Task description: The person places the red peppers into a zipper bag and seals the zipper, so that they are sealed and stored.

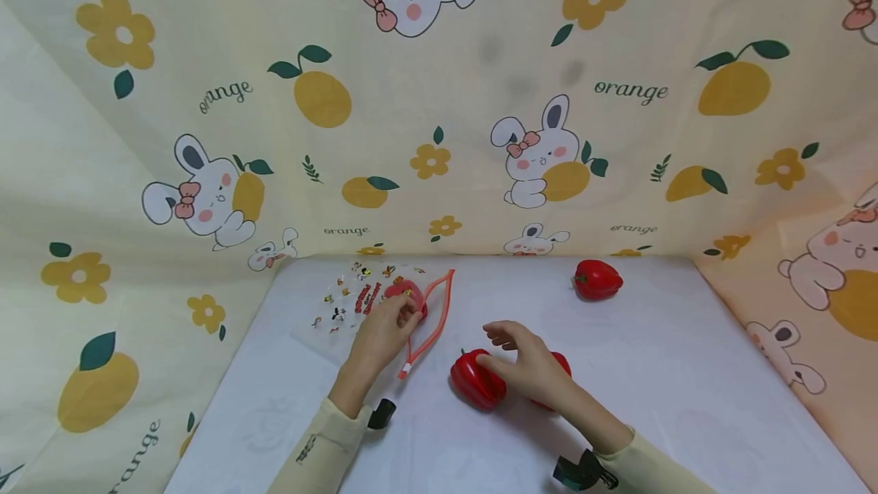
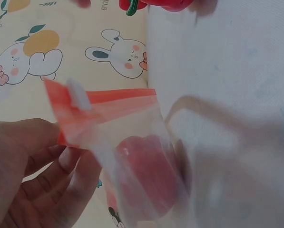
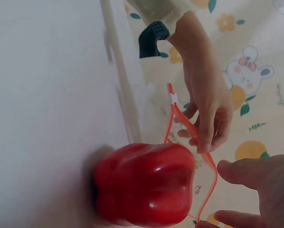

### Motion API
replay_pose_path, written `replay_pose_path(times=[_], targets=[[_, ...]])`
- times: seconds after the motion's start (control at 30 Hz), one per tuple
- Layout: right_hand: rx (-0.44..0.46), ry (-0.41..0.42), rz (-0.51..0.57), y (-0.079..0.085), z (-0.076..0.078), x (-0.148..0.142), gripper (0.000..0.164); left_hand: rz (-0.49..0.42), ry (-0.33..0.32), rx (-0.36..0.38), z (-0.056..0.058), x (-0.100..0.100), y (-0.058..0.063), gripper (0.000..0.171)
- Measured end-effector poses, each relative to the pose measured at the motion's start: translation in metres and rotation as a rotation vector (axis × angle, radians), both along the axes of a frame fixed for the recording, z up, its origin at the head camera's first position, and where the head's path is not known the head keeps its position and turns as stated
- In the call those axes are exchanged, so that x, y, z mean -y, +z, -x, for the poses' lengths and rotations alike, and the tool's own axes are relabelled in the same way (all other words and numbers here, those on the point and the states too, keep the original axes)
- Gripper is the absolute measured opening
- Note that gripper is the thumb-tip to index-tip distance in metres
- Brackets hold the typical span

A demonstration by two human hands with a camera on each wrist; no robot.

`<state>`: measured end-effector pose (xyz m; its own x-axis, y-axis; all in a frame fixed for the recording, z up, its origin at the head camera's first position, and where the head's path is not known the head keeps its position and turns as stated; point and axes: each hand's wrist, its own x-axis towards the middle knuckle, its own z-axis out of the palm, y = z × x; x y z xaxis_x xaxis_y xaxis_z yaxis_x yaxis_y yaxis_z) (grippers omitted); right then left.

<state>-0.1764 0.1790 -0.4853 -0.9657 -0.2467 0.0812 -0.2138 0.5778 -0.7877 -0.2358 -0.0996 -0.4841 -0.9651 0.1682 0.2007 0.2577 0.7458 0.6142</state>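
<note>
A clear zip bag with cartoon prints and an orange-red zip edge lies at the left, its mouth spread open to the right. Inside it is a red bell pepper, seen through the plastic in the left wrist view. The left hand pinches the bag's zip edge between thumb and fingers. Over a second red bell pepper hovers the right hand, thumb and fingers spread apart; in the right wrist view the fingers stand off this pepper. A third bell pepper is partly hidden behind the right hand.
Another red bell pepper lies at the far right of the white table. Patterned cloth with rabbits and oranges hangs behind and at both sides. A white slider sits at the near end of the zip.
</note>
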Motion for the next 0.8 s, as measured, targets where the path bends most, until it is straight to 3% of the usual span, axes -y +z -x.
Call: replay_pose_path(times=[0.8], targets=[[0.007, -0.032, -0.122, -0.006, -0.029, -0.005, 0.07, -0.001, 0.002, -0.014, 0.0, 0.003, 0.003, 0.011]])
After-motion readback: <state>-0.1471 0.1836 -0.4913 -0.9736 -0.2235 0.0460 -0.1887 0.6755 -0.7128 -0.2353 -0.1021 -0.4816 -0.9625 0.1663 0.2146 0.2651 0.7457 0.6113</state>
